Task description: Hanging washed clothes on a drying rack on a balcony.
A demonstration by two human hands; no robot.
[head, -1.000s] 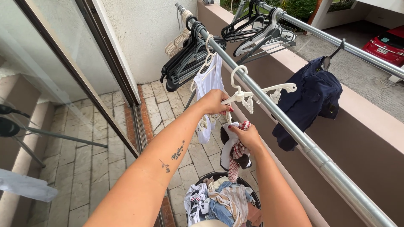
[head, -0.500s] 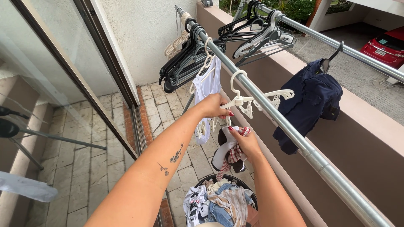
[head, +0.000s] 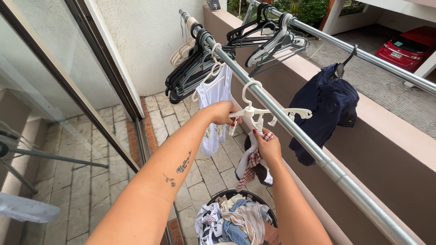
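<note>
A white clip hanger [head: 272, 112] hangs by its hook on the near metal rail [head: 290, 125]. My left hand [head: 222, 112] grips the hanger's left end. My right hand [head: 267, 145] holds a small red-and-white checked garment with black and white parts [head: 252, 165] up just beneath the hanger's clips. The cloth dangles below my fingers, above a dark laundry basket [head: 243, 195] filled with mixed clothes.
A white top [head: 213, 106] hangs left of the hanger, beside a bunch of black, grey and cream hangers [head: 193, 68]. A navy garment [head: 324, 109] hangs from the far rail [head: 363, 54]. A glass sliding door [head: 59, 113] runs along the left; a low wall on the right.
The view has shifted a little left and down. My right hand has raised the checked garment closer to the hanger's clips, and my left hand has stayed on the hanger.
</note>
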